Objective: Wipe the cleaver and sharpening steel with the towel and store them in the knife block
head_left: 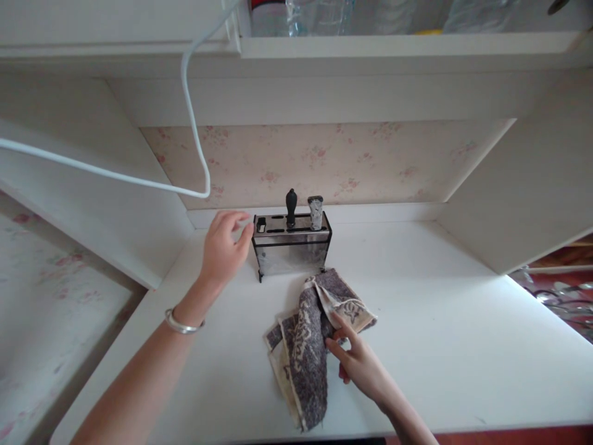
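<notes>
Knife block far, towel near.
Block stood upright, likely keeping handles graspable; my left hand half curled, empty, beside it; my half-open right hand touched the towel, grip unclear.

One head-worn camera looks forward and down at the nearby hands.

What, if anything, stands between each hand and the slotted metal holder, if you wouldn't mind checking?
The patterned cloth lies between the right hand and the slotted metal holder. Nothing visible stands between the left hand and the holder's left end.
</notes>
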`<state>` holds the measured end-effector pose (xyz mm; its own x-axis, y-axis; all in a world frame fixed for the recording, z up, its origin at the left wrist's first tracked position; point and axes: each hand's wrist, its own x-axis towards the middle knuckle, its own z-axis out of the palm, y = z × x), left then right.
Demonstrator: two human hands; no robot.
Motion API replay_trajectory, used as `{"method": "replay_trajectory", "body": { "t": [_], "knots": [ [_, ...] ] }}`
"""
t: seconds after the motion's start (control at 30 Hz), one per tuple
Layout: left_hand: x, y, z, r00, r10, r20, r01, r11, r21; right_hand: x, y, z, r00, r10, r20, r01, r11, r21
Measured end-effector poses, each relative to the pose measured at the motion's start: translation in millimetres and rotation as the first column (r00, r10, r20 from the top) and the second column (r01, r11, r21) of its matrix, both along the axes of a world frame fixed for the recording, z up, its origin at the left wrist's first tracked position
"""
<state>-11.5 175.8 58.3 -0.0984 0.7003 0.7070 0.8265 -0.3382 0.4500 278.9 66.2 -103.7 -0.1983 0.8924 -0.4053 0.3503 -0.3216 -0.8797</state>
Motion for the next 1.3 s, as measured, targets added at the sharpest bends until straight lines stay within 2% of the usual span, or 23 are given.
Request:
{"method": "replay_trajectory", "body": {
  "t": [0.03,0.1,0.17,0.23,0.27,0.33,0.43,0.5,0.6,0.63,0.7,0.73,0.83,0.9,0.97,1.0,1.03,1.07,1.1,1.13,1.17,1.23,1.3],
  "knots": [
    [2,-19,-8.5,0.999,0.016,0.029,-0.014,0.999,-0.053,1,1,-0.9,0.999,0.024,0.043,-0.024,1.0,0.013],
    [12,-57,-31.8,0.993,-0.085,0.085,0.106,0.952,-0.288,3,4,-2.1,0.985,0.063,0.158,-0.076,0.994,0.081],
    [29,-89,-60.1,0.963,-0.219,0.155,0.268,0.823,-0.501,3,7,-1.5,0.951,0.062,0.303,-0.124,0.974,0.19],
    [47,-107,-87.9,0.941,-0.241,0.238,0.337,0.732,-0.592,3,10,1.1,0.892,0.005,0.451,-0.142,0.952,0.27],
    [55,-110,-99.9,0.934,-0.219,0.282,0.351,0.709,-0.612,4,12,2.6,0.857,-0.037,0.514,-0.142,0.941,0.306],
    [65,-104,-118.2,0.923,-0.152,0.353,0.351,0.704,-0.617,7,16,4.4,0.774,-0.146,0.616,-0.151,0.902,0.404],
    [74,-78,-132.6,0.892,-0.143,0.429,0.407,0.668,-0.623,18,26,2.7,0.655,-0.306,0.691,-0.198,0.813,0.548],
    [79,-58,-137.1,0.874,-0.183,0.45,0.458,0.622,-0.635,27,33,0.6,0.65,-0.285,0.704,-0.231,0.809,0.541],
    [90,-36,-142.7,0.847,-0.219,0.485,0.517,0.557,-0.651,43,46,-0.5,0.784,-0.084,0.614,-0.256,0.858,0.444],
    [93,-31,-144.7,0.839,-0.217,0.499,0.53,0.535,-0.658,47,50,-0.4,0.842,-0.064,0.535,-0.198,0.886,0.418],
    [98,-24,-148.3,0.823,-0.199,0.533,0.555,0.488,-0.674,55,61,-0.6,0.923,-0.171,0.345,0.036,0.931,0.363],
    [100,-23,-149.6,0.812,-0.189,0.553,0.57,0.461,-0.68,57,68,-1.0,0.93,-0.26,0.262,0.168,0.93,0.328],
    [100,-21,-150.8,0.762,-0.173,0.624,0.637,0.368,-0.677,62,86,-2.4,0.881,-0.452,0.137,0.409,0.875,0.257],
    [97,-23,-150.1,0.73,-0.157,0.665,0.675,0.313,-0.668,65,91,-0.8,0.832,-0.54,0.126,0.491,0.823,0.286],
    [92,-26,-149.1,0.721,-0.127,0.681,0.683,0.296,-0.668,67,85,3.6,0.765,-0.632,0.122,0.559,0.746,0.361],
    [89,-28,-148.4,0.724,-0.109,0.681,0.677,0.299,-0.672,67,76,6.2,0.742,-0.659,0.125,0.572,0.719,0.395],
    [86,-31,-147.6,0.731,-0.09,0.676,0.667,0.304,-0.68,66,64,8.5,0.74,-0.66,0.133,0.566,0.717,0.407],
    [82,-34,-146.3,0.739,-0.073,0.67,0.656,0.306,-0.69,64,48,10.0,0.762,-0.63,0.153,0.541,0.748,0.385],
    [78,-37,-144.5,0.745,-0.059,0.665,0.648,0.303,-0.699,60,31,10.4,0.82,-0.549,0.159,0.488,0.817,0.306],
    [74,-40,-142.1,0.748,-0.049,0.662,0.644,0.296,-0.706,53,13,9.5,0.892,-0.423,0.157,0.395,0.9,0.182],
    [69,-44,-139.1,0.749,-0.043,0.661,0.643,0.287,-0.71,45,-4,7.4,0.943,-0.308,0.128,0.301,0.951,0.065],
    [62,-51,-132.3,0.741,-0.041,0.671,0.653,0.279,-0.704,24,-32,1.1,0.98,-0.194,-0.037,0.19,0.977,-0.096],
    [56,-58,-125.8,0.715,-0.052,0.697,0.68,0.285,-0.676,3,-47,-5.3,0.959,-0.228,-0.166,0.218,0.973,-0.079]
  ]
}}
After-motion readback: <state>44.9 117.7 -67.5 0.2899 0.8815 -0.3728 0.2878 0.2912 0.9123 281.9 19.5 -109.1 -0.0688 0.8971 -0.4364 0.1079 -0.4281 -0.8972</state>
